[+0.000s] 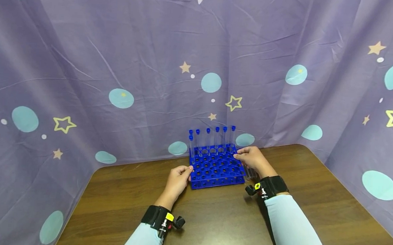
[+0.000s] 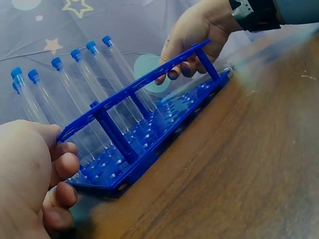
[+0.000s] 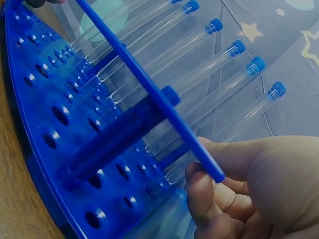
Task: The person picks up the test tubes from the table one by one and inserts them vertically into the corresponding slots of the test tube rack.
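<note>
A blue test-tube rack point(image 1: 214, 167) stands on the wooden table point(image 1: 212, 222) near its far edge. Several clear tubes with blue caps point(image 1: 209, 141) stand upright in its back rows; the front holes are vacant. My left hand point(image 1: 178, 179) grips the rack's left end, fingers curled at the top plate's corner point(image 2: 62, 137). At the right end, my right hand point(image 1: 252, 159) curls its fingers under the top plate point(image 2: 149, 79) with the thumb above. The right wrist view shows the tubes point(image 3: 214, 64) passing through the plate, close to my right hand point(image 3: 259, 184).
A clear tube or two point(image 1: 251, 173) seem to lie on the table by the rack's right side, under my right hand. A purple cloth with stars and circles point(image 1: 120, 60) hangs close behind and along both sides. Bare wood stretches in front of the rack.
</note>
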`<control>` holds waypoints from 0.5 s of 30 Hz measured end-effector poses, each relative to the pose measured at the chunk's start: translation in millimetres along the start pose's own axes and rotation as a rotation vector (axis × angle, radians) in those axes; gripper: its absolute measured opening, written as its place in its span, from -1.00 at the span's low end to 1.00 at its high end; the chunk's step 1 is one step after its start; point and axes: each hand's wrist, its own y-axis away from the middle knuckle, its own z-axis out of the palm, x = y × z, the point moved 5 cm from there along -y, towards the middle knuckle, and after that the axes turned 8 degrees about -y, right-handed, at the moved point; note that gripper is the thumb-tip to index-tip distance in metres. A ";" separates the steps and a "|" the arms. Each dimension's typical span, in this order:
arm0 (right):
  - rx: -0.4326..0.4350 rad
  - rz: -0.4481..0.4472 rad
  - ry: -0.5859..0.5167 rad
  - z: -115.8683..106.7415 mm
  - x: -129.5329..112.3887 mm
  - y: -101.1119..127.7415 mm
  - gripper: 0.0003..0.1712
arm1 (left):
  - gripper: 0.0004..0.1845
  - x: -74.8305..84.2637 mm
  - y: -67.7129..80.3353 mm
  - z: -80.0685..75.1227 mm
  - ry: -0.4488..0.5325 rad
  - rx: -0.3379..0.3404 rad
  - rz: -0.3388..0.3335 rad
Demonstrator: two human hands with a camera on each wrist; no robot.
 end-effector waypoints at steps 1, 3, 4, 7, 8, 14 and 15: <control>-0.003 -0.004 0.006 0.1 -0.5 0.2 -0.54 | -0.61 -0.4 0.1 -0.3 -0.006 0.000 0.005; 0.000 -0.009 0.012 0.3 -1.1 -0.1 -0.53 | -0.60 -0.1 0.6 -1.0 -0.025 0.002 0.019; 0.000 -0.014 0.020 0.1 -1.5 -0.2 -0.52 | -0.61 0.0 0.6 -1.3 -0.035 0.004 0.025; 0.002 -0.037 0.052 -1.3 -2.7 -0.7 -0.52 | -0.60 1.1 1.4 -2.3 -0.058 0.011 0.046; 0.003 -0.047 0.062 -2.1 -2.9 -0.9 -0.52 | -0.61 1.3 1.8 -2.6 -0.063 0.012 0.050; 0.056 -0.124 0.122 -13.2 -0.6 0.4 -0.57 | -0.64 2.0 3.8 -3.7 -0.094 0.025 0.072; 0.077 -0.132 0.141 -15.7 0.2 0.5 -0.59 | -0.64 1.9 3.8 -3.9 -0.101 0.028 0.075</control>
